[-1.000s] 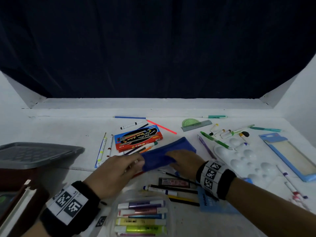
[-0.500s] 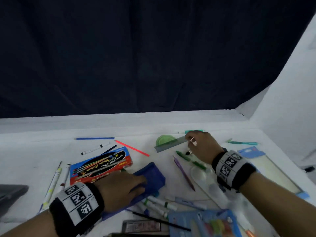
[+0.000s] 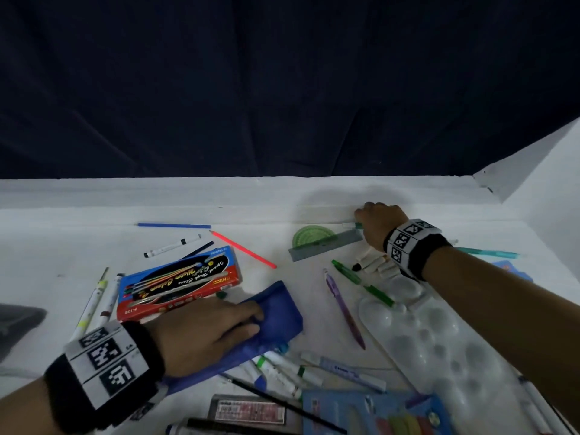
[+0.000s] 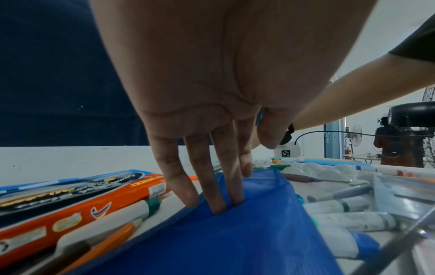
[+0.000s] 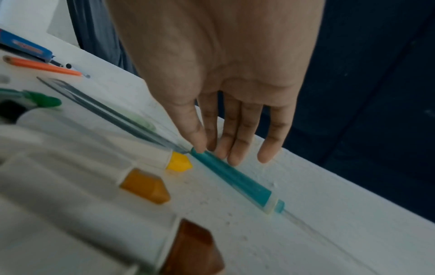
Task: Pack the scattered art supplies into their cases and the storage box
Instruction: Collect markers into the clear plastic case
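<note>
— While the blue pouch (image 3: 276, 312) is pinned at about 7 o'clock on the table (image 3: 78, 243), which step is judged to be in hand?

— A teal pen (image 5: 231, 176) is being collected at about 1 o'clock, against the raised back edge. The right hand (image 3: 378, 227) is stretched out over it, palm down, its fingers nearly straight and relaxed; the pen is touched by the fingertips (image 5: 198, 147) but is not yet gripped.

— And the left hand (image 3: 204, 335)?

— It is laid flat on the pouch with straight fingers (image 4: 216, 195) pressed into the fabric, the thumb at the near edge. Nothing is curled round the pouch, so it is held down, not grasped.

— What is called for next?

— A pinch is probably needed: the pen lies tight along the edge, just beside the grey ruler (image 3: 326, 248), so it may have to be rolled clear before it can be lifted. It would then be carried back toward 7 o'clock, where the pouch mouth must be held open by the left hand.

— Is much left?

— Most of it, by the look: markers, paint tubes (image 3: 282, 370), a palette (image 3: 439, 346) and a red pencil box (image 3: 179, 282) lie scattered.
</note>
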Demonstrator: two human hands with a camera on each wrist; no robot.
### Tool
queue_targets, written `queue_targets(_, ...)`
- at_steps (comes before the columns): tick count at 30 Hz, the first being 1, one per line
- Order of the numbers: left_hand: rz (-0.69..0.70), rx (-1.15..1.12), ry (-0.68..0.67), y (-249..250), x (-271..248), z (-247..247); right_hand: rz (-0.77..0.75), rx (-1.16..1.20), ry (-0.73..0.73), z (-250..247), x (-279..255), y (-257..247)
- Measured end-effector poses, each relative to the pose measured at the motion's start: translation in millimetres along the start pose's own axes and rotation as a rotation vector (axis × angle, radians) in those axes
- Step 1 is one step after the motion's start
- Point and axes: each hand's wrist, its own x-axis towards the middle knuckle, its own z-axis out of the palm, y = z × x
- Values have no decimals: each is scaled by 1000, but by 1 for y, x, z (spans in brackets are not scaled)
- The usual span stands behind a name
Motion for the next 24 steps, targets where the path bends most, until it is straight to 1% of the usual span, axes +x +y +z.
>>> queue_targets(4,-34,35,50,2,-4,-2,-5,-41,23,2,-8,-10)
queue_targets(8,-39,16,53,3,-15,-6,2,-32,9,-8,-23,-25)
queue_targets(10,-22,-35,74,2,-24,-9,-15,6,65,-19,-37,-36)
queue_targets(12,-11,-130,120,3,-38,-17,-57,49,152,-33,-57,-53)
queue_targets(14,-3,-197,174,7,-57,-28,-111,191,215,-48,-82,-72)
queue_targets(16,0,-238,261,12,-81,-36,-173,411,223,-57,-110,-94)
queue_targets(18,-30,-288,352,18,-111,-36,-244,585,242,-60,-138,-119)
queue_targets(20,-68,-300,413,20,-140,-30,-308,720,241,-61,-167,-146)
queue_targets(22,-87,-293,434,19,-167,-18,-354,830,230,-60,-194,-173)
queue_targets(24,-104,-300,457,16,-191,-3,-399,888,214,-56,-217,-198)
